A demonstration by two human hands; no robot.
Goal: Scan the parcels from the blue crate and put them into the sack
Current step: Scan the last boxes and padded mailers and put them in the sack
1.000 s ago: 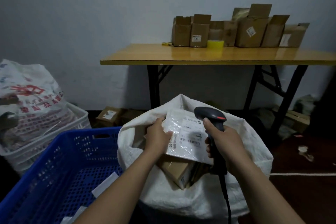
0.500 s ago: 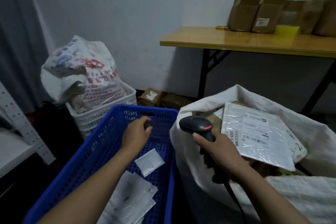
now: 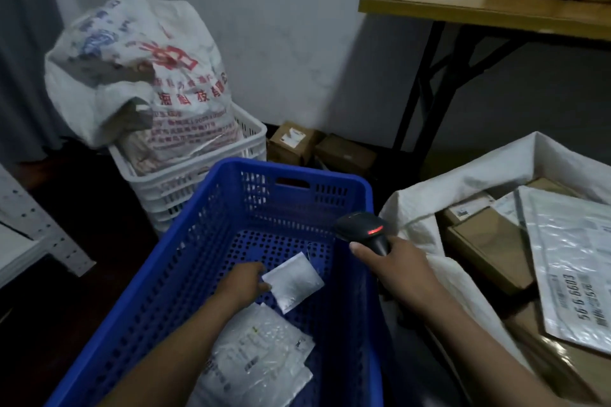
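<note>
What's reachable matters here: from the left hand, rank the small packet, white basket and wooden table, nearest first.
1. Small packet, in the blue crate, pinched by the left hand.
2. White basket, behind the crate, left.
3. Wooden table, farthest, upper right.

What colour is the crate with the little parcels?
The crate is blue; head view.

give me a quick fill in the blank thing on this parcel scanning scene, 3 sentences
1. The left hand grips a corner of the small white parcel inside the ___ crate.
2. The right hand holds a black barcode ___.
3. The white sack stands on the person's ___ side of the crate.

Missing words: blue; scanner; right
</note>
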